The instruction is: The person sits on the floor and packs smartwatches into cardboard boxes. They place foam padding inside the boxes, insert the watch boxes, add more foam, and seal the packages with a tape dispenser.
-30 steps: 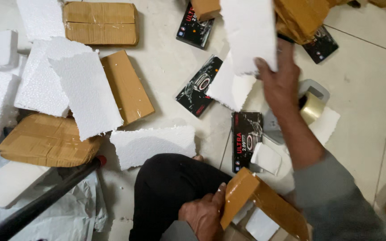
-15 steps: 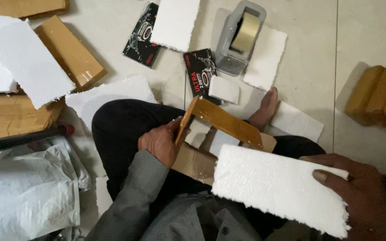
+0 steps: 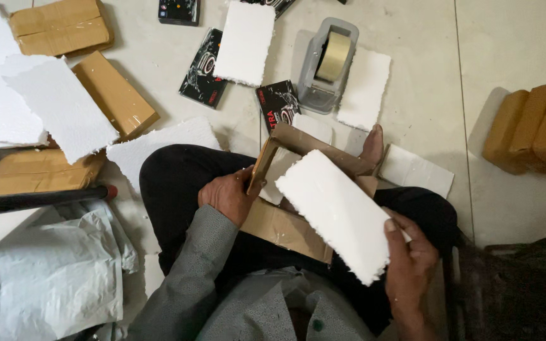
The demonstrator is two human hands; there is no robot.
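Over your lap, your right hand [image 3: 409, 265] is gripping the white foam slab [image 3: 336, 215] by its near corner — thumb lying on the top face, the other fingers curled underneath and hidden. The slab is slanting from that hand up and across the open cardboard box [image 3: 298, 189], covering part of its mouth. Your left hand [image 3: 229, 194] is clamping the box's left wall, fingers wrapped over the edge and thumb pressing on the outside, wrist bent inward, grey sleeve running down toward you. Both forearms are angling in from the bottom of the view, and you are sitting cross-legged on the tiled floor [image 3: 424, 82] with one bare foot [image 3: 372, 146] poking out past the box.

Counting what is lying around — one grey tape dispenser [image 3: 327, 63] standing just beyond the box, three taped brown parcels on your left [image 3: 64, 25], and a row of three more brown blocks [image 3: 535, 126] on your right. Two loose foam sheets [image 3: 245, 41] are flanking the dispenser. At least three small black cartons [image 3: 205, 69] are showing near them; a fourth at the top edge is too cut off to tell.
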